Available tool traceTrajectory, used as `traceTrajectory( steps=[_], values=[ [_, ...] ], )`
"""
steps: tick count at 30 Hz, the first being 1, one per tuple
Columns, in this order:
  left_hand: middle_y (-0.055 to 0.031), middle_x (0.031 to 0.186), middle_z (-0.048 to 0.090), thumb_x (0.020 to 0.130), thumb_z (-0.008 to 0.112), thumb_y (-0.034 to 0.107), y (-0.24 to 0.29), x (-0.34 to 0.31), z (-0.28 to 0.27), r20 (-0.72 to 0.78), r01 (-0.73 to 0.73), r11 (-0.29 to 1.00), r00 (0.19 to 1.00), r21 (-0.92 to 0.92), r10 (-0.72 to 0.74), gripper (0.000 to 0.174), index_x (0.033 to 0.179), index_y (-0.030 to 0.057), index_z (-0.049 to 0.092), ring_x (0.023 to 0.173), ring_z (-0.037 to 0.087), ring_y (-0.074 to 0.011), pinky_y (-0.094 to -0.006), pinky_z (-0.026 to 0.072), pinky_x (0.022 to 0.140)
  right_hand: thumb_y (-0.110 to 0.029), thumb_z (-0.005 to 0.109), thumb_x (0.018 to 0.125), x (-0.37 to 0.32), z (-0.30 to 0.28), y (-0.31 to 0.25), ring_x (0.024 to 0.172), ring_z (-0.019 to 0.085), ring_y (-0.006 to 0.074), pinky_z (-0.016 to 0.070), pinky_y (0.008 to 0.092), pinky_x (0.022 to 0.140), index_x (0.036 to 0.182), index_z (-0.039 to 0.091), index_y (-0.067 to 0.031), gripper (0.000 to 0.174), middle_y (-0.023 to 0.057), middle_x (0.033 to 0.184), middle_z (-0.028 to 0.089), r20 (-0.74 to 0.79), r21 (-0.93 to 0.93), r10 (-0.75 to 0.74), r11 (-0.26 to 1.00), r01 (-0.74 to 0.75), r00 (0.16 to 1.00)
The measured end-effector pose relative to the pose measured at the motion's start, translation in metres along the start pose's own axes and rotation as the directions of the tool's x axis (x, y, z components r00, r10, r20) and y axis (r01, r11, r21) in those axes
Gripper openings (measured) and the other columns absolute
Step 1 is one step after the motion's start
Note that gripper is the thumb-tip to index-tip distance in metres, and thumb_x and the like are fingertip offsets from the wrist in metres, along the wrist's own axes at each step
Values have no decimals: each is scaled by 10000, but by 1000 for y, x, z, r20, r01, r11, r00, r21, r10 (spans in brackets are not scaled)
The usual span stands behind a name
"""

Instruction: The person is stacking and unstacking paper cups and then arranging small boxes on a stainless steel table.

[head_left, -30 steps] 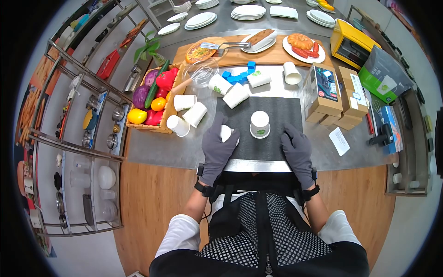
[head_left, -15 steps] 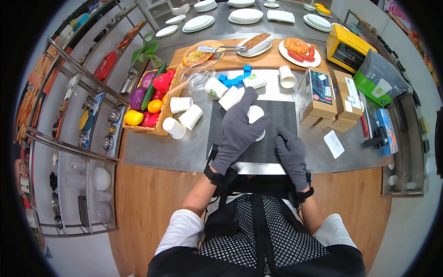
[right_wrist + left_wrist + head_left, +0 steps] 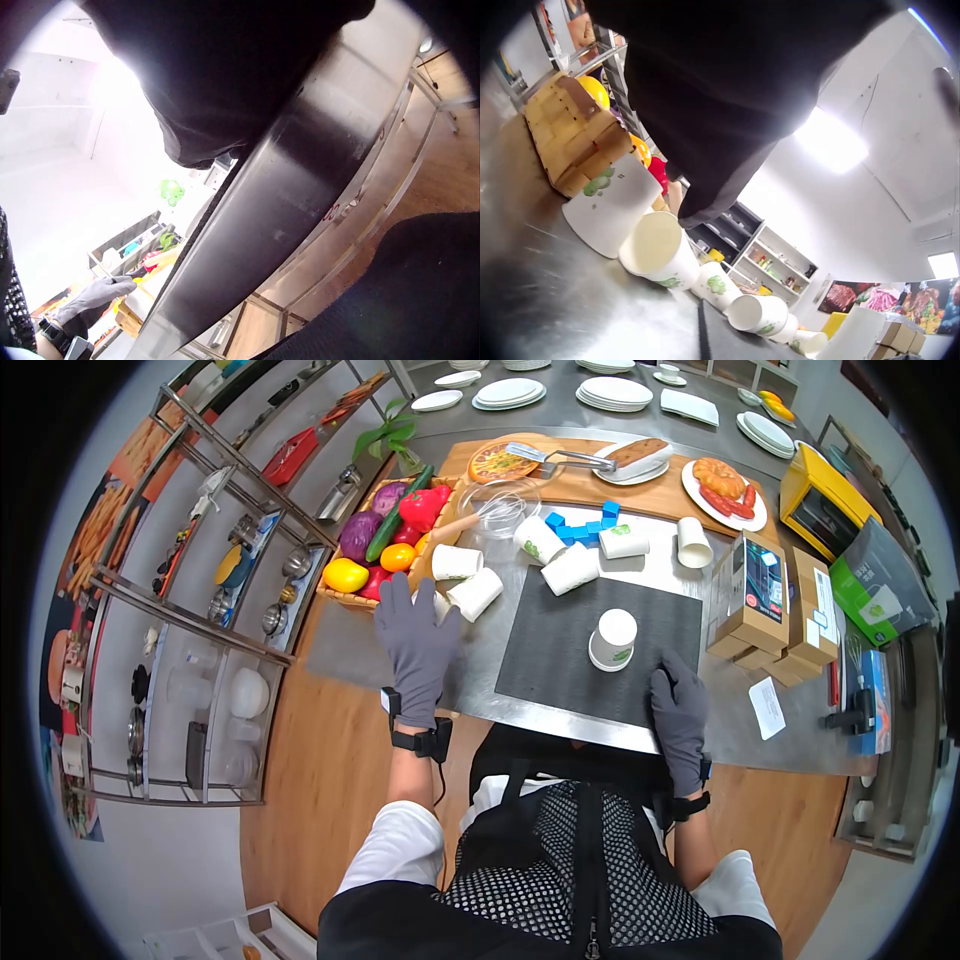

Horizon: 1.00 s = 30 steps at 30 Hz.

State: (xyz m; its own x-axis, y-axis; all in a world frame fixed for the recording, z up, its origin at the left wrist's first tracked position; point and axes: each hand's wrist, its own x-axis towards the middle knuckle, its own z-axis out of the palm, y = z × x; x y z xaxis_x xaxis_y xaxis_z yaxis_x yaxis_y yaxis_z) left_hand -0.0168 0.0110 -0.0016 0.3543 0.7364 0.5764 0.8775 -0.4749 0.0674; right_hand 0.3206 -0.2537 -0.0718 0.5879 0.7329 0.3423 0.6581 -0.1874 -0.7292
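My gloved left hand reaches over a white paper cup beside the vegetable basket, its fingers extended. In the head view the hand hides most of that cup. Upside down on the black mat stands a short stack of nested paper cups. To the right of that stack, my right hand rests at the mat's edge with loosely bent fingers, holding nothing. More paper cups lie on their sides nearby, one by the basket and another at the mat's far edge.
Blue cubes and a whisk lie behind the cups. A wooden board at the back carries pizza, bread and a plate of sausages. Cardboard boxes stand on the right, near a yellow oven.
My left hand brought its cup onto the upside-down stack, let go, and moved left to a cup by the basket. The right hand stays by the mat's edge. The head view has shifted.
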Motion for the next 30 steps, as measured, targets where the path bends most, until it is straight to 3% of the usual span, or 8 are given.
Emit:
traceTrajectory(
  steps=[12, 18, 20, 21, 22, 24, 25, 30],
  values=[
    [-190, 1695, 592, 891, 871, 416, -23, 19, 34, 30, -205, 974, 979, 93, 203, 819, 1610, 112, 622, 1640, 440, -474, -683, 323, 1301, -214, 773, 1064, -2, 0, -3, 1143, 794, 387, 615, 461, 1006, 1407, 786, -53, 379, 197, 1252, 839, -40, -47, -61, 997, 59, 997],
    [-190, 1329, 803, 935, 880, 360, -6, 0, 23, -39, -188, 982, 982, -22, 187, 584, 1429, 79, 745, 1356, 686, -429, -648, 395, 1217, -211, 769, 1061, -1, -4, -11, 1133, 790, 391, 613, 472, 997, 1405, 786, -60, 376, 196, 1229, 837, 4, -65, -7, 998, 7, 1000],
    [-222, 1224, 817, 941, 904, 326, -6, -10, 32, -78, -50, 951, 997, -305, 27, 581, 1435, 68, 739, 1166, 766, -431, -606, 422, 1206, -210, 766, 1055, -1, -2, -11, 1104, 780, 406, 609, 485, 968, 1376, 786, -62, 354, 193, 1187, 828, -39, -57, -36, 998, 34, 999],
    [-235, 1180, 821, 953, 907, 284, -2, -13, 29, -83, -25, 959, 997, -281, 2, 593, 1463, 44, 723, 1031, 799, -411, -541, 526, 1103, -209, 762, 1048, -1, -2, -12, 1076, 771, 421, 605, 497, 938, 1346, 786, -64, 332, 190, 1144, 819, -77, -46, -76, 996, 73, 994],
    [-235, 1180, 821, 953, 907, 284, 3, -16, 30, -80, -34, 957, 997, -288, 11, 593, 1463, 44, 723, 1031, 799, -411, -541, 526, 1103, -209, 762, 1048, 0, -2, -12, 1076, 771, 421, 605, 497, 938, 1346, 786, -64, 332, 190, 1144, 819, -84, -52, -68, 997, 64, 994],
    [-223, 1138, 828, 971, 890, 263, 12, -19, 31, -8, 229, 864, 966, -448, -260, 589, 1484, 34, 715, 1014, 805, -382, -502, 601, 974, -213, 764, 1048, 1, -4, -14, 1054, 774, 419, 607, 496, 923, 1326, 786, -66, 315, 186, 1128, 816, -43, -13, -39, 999, 39, 998],
    [-212, 1138, 832, 985, 871, 239, 13, -18, 29, -14, 223, 880, 968, -420, -252, 582, 1499, 24, 706, 988, 809, -356, -448, 633, 878, -213, 764, 1048, 0, -4, -13, 1054, 774, 419, 607, 496, 923, 1326, 786, -66, 315, 186, 1128, 816, -53, -14, -32, 999, 31, 998],
    [-251, 1122, 844, 949, 879, 177, 19, 0, 14, -249, 165, 862, 916, -478, -313, 510, 1391, -46, 758, 918, 820, -358, -435, 655, 847, -218, 776, 1046, 0, -3, -13, 1034, 777, 419, 611, 492, 910, 1327, 789, -70, 318, 185, 1133, 817, -61, -2, -41, 999, 41, 997]
  ],
)
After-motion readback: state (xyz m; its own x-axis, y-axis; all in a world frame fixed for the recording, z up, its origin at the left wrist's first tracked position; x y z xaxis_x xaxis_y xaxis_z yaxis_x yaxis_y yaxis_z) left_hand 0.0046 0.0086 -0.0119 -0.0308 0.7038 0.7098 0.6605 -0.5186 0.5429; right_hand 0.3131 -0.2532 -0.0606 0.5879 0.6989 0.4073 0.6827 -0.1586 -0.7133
